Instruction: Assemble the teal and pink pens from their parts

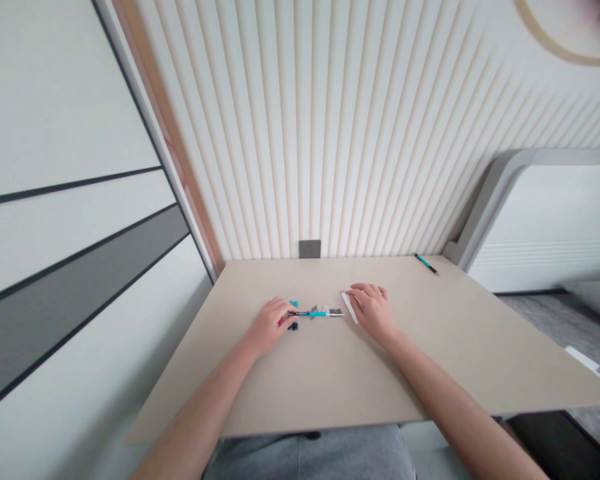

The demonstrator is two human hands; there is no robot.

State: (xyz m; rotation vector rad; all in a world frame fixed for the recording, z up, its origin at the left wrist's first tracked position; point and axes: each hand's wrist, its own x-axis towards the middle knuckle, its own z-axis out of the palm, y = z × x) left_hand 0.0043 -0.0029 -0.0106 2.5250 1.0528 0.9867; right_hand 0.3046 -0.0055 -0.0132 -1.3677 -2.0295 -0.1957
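My left hand [269, 327] lies over a teal-and-black block [293, 315] on the beige table [380, 373], with a bit of red showing by its fingertips. A slim teal-and-black pen [316, 313] runs rightward from that block, with small dark pieces [330, 311] beside its far end. My right hand [373, 310] rests on the table, its fingertips at a white strip [349, 307]. Whether either hand grips anything, I cannot tell.
A second teal-and-black pen [427, 264] lies at the table's far edge. A grey wall socket [309, 249] sits above that edge on a ribbed white wall. A white cabinet [545, 227] stands to the right, and a striped panel wall [70, 267] fills the left.
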